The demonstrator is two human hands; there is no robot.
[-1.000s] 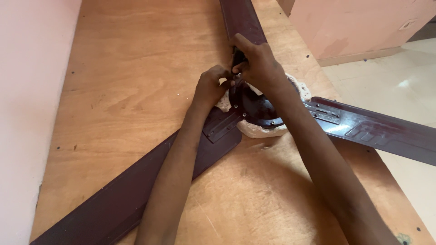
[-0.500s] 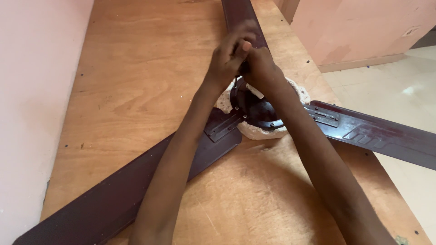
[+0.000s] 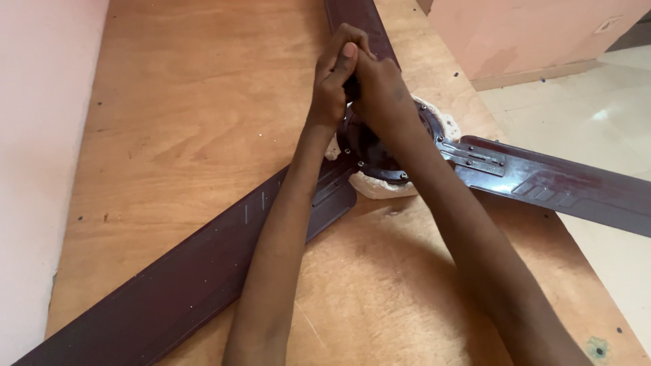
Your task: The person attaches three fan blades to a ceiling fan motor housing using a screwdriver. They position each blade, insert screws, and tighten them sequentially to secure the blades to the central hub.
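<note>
Fingers of the left hand (image 3: 333, 85) and right hand (image 3: 380, 91) curl tight together around a small dark part above the fan hub (image 3: 380, 146); what it is, cannot tell. Ceiling fan lies flat on the plywood board (image 3: 183, 115), three maroon blades (image 3: 190, 278) spread outward. Risks: grip slips off the hidden part and knuckles strike the hub screws; uneven pull tips the hub off its white pad (image 3: 380, 186).

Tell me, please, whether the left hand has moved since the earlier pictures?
Yes. The left hand has gone from beside the fan hub up toward the far blade, and now clasps against the right hand above the hub.
</note>
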